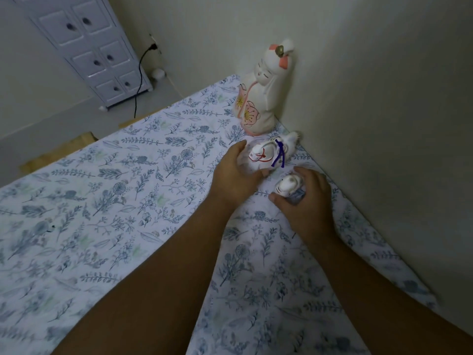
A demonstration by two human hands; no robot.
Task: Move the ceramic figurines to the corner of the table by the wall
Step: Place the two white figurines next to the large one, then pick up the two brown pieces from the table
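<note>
The tall doll figurine (258, 90) stood upright in the bench (107, 213) corner against the wall (371, 98), while the left hand (235, 172) cupped the purple-corded figurine (271, 153) just before it and the right hand (307, 198) clasped the small figurine (288, 187) nearby.

Dim room light w/ a cool grey-blue cast; no clear source seen. Wall (371, 98) reads dull beige-grey, evenly lit. Shadows soft & weak: faint one behind tall figurine (258, 93) on the wall, darker patch under forearms at bottom. No glare, no blown highlights. Wide-angle bend: table (102, 201) edges & drawer unit (89, 47) lean and curve toward frame edges. Cloth print sharp mid-frame, smeared at lower corners & far left. Slight softness on both hands; some compression mush in dark areas.
</note>
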